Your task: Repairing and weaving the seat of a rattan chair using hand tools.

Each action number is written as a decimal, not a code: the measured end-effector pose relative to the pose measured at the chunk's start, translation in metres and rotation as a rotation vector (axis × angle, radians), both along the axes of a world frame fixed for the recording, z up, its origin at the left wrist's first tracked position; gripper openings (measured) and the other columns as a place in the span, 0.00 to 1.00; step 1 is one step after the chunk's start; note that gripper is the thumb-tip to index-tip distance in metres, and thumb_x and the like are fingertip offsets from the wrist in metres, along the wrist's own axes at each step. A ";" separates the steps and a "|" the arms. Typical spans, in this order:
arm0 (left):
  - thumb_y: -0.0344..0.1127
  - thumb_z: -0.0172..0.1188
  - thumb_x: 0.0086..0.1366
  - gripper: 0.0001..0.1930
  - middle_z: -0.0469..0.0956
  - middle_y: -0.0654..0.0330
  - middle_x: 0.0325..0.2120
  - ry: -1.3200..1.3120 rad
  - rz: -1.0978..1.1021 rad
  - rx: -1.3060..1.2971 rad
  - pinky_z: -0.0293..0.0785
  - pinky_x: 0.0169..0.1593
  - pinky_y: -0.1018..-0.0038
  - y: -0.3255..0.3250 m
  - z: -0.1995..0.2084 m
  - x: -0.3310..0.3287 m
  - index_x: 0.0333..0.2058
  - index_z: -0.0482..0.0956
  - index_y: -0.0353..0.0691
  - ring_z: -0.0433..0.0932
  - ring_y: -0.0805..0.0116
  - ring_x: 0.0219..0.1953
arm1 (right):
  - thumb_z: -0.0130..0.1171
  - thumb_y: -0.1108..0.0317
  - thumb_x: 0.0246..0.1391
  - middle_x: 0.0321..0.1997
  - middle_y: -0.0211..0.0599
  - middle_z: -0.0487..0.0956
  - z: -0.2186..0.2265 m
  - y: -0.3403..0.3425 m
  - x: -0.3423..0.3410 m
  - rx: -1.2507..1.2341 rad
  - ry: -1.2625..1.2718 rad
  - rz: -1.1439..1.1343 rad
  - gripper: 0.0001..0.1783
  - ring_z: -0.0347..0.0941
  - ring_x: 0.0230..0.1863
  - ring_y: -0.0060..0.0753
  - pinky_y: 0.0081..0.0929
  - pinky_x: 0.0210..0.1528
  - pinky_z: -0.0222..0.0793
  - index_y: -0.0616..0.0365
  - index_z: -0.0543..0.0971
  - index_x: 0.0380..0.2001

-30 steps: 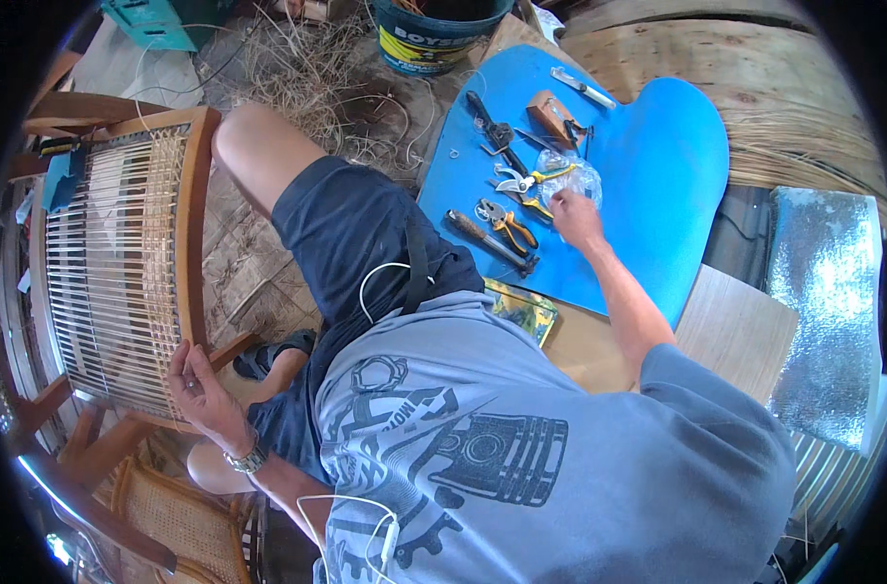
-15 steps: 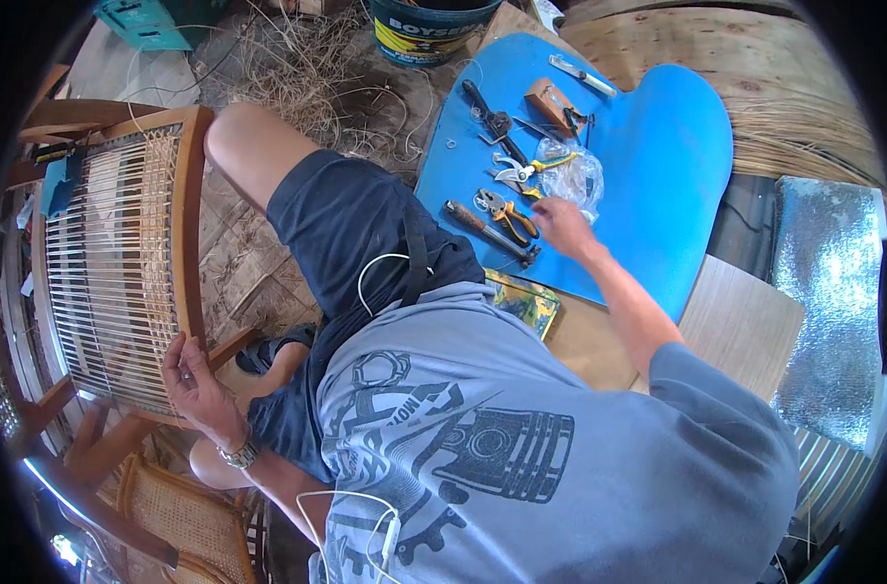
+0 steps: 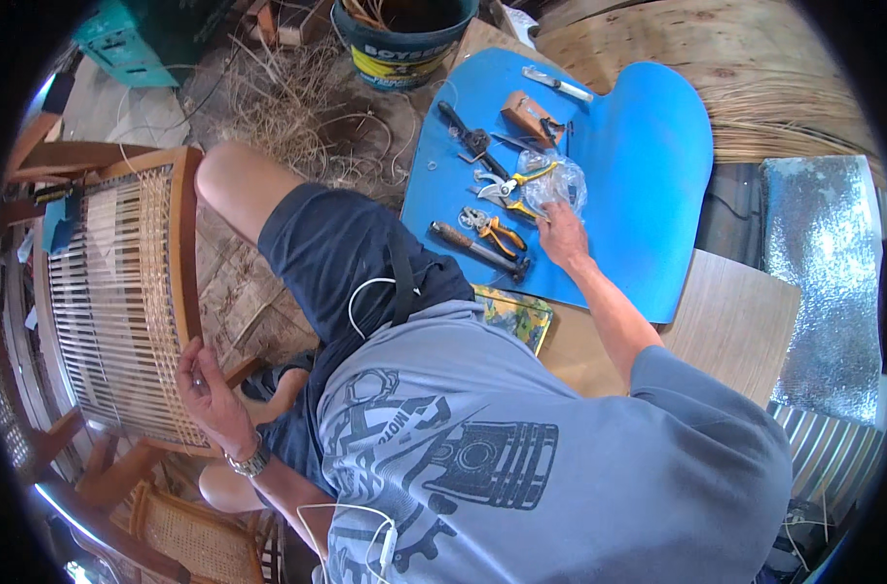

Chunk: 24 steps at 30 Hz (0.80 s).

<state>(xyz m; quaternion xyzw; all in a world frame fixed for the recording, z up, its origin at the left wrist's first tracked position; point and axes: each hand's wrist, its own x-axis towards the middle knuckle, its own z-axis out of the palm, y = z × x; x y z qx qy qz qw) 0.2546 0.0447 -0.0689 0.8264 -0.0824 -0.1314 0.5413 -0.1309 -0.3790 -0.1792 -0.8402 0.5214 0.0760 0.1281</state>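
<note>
My left hand (image 3: 210,394) is by the near corner of a wooden chair frame (image 3: 184,263) strung with pale cane strands (image 3: 112,302). Its fingers are curled in; whatever they hold is too small to make out. Over the blue mat (image 3: 638,224), my right hand (image 3: 562,237) has its fingertips together at the lower edge of a clear plastic bag (image 3: 557,185). Left of that hand lie yellow-handled pruning shears (image 3: 506,185), orange-handled pliers (image 3: 492,227) and a hammer (image 3: 475,249). A black hand tool (image 3: 472,139) and a wooden block (image 3: 532,119) lie farther off.
A dark bucket (image 3: 395,49) stands at the far side beside a heap of cane scraps (image 3: 278,107). Long cane strands (image 3: 794,127) lie at the far right, above a silver foil sheet (image 3: 823,273). A white-handled tool (image 3: 558,84) rests on the mat's far edge.
The view has shifted slightly. My right hand has moved right, from beside the pliers to the plastic bag's lower edge. My left hand stays by the chair frame, its fingers turned slightly.
</note>
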 end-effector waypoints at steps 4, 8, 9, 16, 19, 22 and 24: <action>0.34 0.56 0.77 0.15 0.79 0.53 0.49 -0.013 0.054 0.072 0.74 0.59 0.71 0.008 0.002 0.001 0.55 0.76 0.29 0.78 0.67 0.53 | 0.59 0.64 0.62 0.50 0.52 0.79 -0.004 -0.026 0.032 -0.082 -0.213 0.052 0.16 0.76 0.54 0.58 0.49 0.56 0.73 0.59 0.79 0.50; 0.34 0.62 0.72 0.12 0.83 0.55 0.46 -0.163 0.057 0.278 0.77 0.51 0.69 0.026 -0.007 -0.003 0.50 0.81 0.35 0.81 0.67 0.46 | 0.58 0.64 0.63 0.56 0.54 0.79 -0.035 -0.085 0.019 -0.207 -0.179 0.006 0.21 0.74 0.59 0.56 0.48 0.61 0.69 0.61 0.78 0.56; 0.33 0.64 0.70 0.11 0.83 0.55 0.44 -0.206 0.014 0.288 0.78 0.48 0.69 0.014 -0.014 0.001 0.48 0.82 0.37 0.82 0.66 0.43 | 0.58 0.64 0.63 0.60 0.53 0.78 -0.033 -0.104 -0.004 -0.159 -0.224 -0.076 0.24 0.73 0.62 0.55 0.48 0.65 0.67 0.62 0.76 0.60; 0.34 0.67 0.67 0.11 0.81 0.58 0.37 -0.118 0.184 0.069 0.77 0.41 0.72 0.006 0.002 -0.014 0.45 0.82 0.37 0.80 0.68 0.35 | 0.60 0.61 0.61 0.45 0.59 0.83 -0.089 -0.215 -0.026 -0.118 0.148 -0.014 0.18 0.79 0.49 0.62 0.50 0.54 0.73 0.67 0.82 0.44; 0.33 0.67 0.66 0.11 0.82 0.58 0.36 -0.098 0.211 0.085 0.76 0.41 0.74 0.012 -0.003 -0.016 0.45 0.82 0.37 0.80 0.70 0.35 | 0.61 0.58 0.60 0.42 0.58 0.84 -0.088 -0.208 -0.012 -0.021 0.203 0.022 0.19 0.80 0.47 0.62 0.49 0.53 0.74 0.66 0.83 0.40; 0.36 0.67 0.68 0.11 0.83 0.58 0.35 0.102 0.261 0.019 0.75 0.40 0.74 0.012 -0.006 -0.012 0.45 0.82 0.37 0.79 0.72 0.36 | 0.61 0.57 0.60 0.43 0.56 0.85 -0.079 -0.188 0.005 -0.027 0.097 0.001 0.19 0.80 0.47 0.62 0.49 0.52 0.74 0.65 0.84 0.39; 0.39 0.65 0.69 0.14 0.83 0.59 0.34 -0.083 0.196 0.129 0.75 0.40 0.74 -0.012 0.014 0.037 0.46 0.82 0.35 0.78 0.74 0.34 | 0.60 0.56 0.61 0.49 0.57 0.84 -0.072 -0.184 0.001 0.019 0.129 -0.079 0.22 0.79 0.52 0.62 0.49 0.56 0.73 0.66 0.83 0.45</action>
